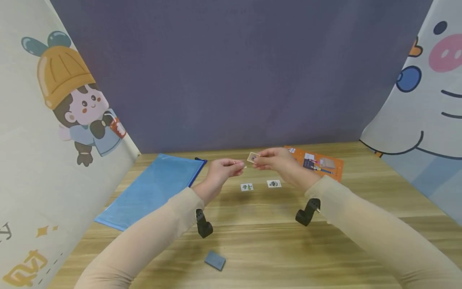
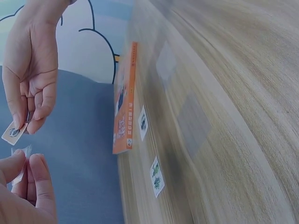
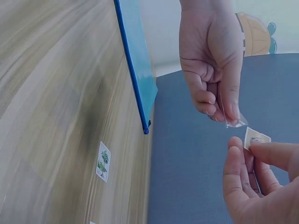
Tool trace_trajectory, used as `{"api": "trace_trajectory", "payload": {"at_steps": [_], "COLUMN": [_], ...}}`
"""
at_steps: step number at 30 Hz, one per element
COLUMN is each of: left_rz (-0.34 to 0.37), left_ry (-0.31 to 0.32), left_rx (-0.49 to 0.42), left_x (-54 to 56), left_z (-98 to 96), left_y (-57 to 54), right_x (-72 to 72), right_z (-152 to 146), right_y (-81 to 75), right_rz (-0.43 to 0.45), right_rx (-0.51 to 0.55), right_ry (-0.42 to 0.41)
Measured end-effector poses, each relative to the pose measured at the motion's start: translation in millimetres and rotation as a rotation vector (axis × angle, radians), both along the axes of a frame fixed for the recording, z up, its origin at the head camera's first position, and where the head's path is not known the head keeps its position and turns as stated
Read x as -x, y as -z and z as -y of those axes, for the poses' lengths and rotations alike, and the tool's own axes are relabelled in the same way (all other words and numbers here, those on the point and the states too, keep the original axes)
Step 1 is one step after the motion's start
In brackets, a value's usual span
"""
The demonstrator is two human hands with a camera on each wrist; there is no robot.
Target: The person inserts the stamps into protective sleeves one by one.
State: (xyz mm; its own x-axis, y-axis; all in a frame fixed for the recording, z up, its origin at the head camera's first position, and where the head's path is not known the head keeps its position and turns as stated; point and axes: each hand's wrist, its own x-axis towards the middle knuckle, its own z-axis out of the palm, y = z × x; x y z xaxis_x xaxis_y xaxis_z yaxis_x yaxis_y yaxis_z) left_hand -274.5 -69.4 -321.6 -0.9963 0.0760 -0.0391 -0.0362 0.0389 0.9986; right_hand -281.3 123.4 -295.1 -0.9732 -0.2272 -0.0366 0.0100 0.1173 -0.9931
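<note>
Above the far middle of the table, the two hands are close together. My right hand [image 1: 279, 162] pinches a small beige stamp [image 1: 252, 158] with a dark picture, held by one edge between thumb and fingers. A small piece of clear plastic [image 3: 237, 122], perhaps a sleeve, is pinched between the left hand's [image 1: 221, 174] thumb and forefinger. A narrow gap separates the stamp from the plastic in the right wrist view. Below the hands lie two flat white stamps, one with green plants [image 1: 247, 187] and another with a dark green picture [image 1: 274, 184].
A blue zip folder [image 1: 148, 192] lies on the left of the wooden table [image 1: 252, 249]. An orange book [image 1: 333, 166] is at the back right, partly behind the right hand. Near the front sits a small grey block [image 1: 215, 260]. A dark cloth wall [image 1: 231, 80] stands behind.
</note>
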Motion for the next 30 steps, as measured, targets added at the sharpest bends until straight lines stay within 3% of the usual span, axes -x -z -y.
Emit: {"api": "trace_trajectory", "payload": {"at_steps": [30], "left_rz": [0.007], "left_ry": [-0.011], "left_rx": [-0.024], "left_x": [-3.1], "left_z": [-7.8], "left_y": [-3.2], "right_x": [-4.9], "right_z": [5.4], "right_y": [6.9], "right_rz": [-0.016], "right_rx": [-0.080], "right_ry": [0.037]}}
